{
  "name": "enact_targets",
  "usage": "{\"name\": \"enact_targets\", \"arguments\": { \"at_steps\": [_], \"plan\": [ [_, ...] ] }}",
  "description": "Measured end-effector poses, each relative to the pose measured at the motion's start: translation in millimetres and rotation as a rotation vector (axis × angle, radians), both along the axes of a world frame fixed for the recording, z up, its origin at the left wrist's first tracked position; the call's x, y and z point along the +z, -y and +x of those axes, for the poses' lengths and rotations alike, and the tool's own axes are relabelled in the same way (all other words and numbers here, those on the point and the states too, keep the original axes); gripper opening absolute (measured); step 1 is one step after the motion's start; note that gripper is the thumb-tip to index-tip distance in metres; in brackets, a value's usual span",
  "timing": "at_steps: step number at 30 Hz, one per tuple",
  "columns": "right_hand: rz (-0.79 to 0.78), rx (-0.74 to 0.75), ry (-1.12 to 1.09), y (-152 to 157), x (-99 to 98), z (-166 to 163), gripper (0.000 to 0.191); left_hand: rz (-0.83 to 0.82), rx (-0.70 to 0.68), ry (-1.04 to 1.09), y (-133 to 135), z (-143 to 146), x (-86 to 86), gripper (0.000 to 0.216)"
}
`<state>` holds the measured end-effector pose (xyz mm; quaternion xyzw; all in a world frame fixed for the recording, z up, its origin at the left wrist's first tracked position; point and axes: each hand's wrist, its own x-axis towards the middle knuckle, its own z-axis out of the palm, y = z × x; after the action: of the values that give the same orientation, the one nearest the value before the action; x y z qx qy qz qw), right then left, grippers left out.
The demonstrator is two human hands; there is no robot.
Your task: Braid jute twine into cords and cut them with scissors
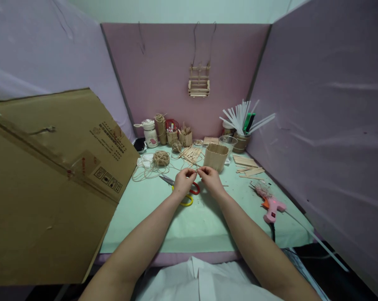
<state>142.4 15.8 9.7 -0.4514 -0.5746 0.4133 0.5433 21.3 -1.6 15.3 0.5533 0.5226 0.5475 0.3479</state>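
Observation:
Both my hands meet above the middle of the pale green table. My left hand and my right hand each pinch a thin strand of jute twine held between them, fingers closed. The twine trails left to a loose tangle and a twine ball. Scissors with red and yellow handles lie on the table just under my left hand. A small holder made of wooden sticks stands right behind my right hand.
A big cardboard box fills the left side. A pink glue gun lies at the right, loose wooden sticks behind it. Jars, stick pots and a cup of white rods line the back wall. A stick basket hangs on the wall.

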Motion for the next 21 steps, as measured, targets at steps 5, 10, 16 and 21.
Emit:
{"name": "enact_targets", "arguments": {
  "at_steps": [5,10,16,21],
  "plan": [
    [0.004,0.008,0.012,-2.3,-3.9,-0.1,0.024,0.055,-0.051,-0.132,-1.8,-1.6,-3.9,0.014],
    [0.03,-0.003,0.043,-2.8,-4.0,-0.2,0.024,0.033,-0.079,-0.257,-0.8,-3.0,-1.0,0.018],
    [0.037,-0.207,0.07,-2.8,-5.6,-1.7,0.018,0.088,-0.14,-0.461,6.0,2.9,2.3,0.013],
    [0.006,-0.276,-0.002,-1.8,-11.2,-7.5,0.017,0.06,-0.226,-0.417,9.4,2.1,5.1,0.014]
  ]
}}
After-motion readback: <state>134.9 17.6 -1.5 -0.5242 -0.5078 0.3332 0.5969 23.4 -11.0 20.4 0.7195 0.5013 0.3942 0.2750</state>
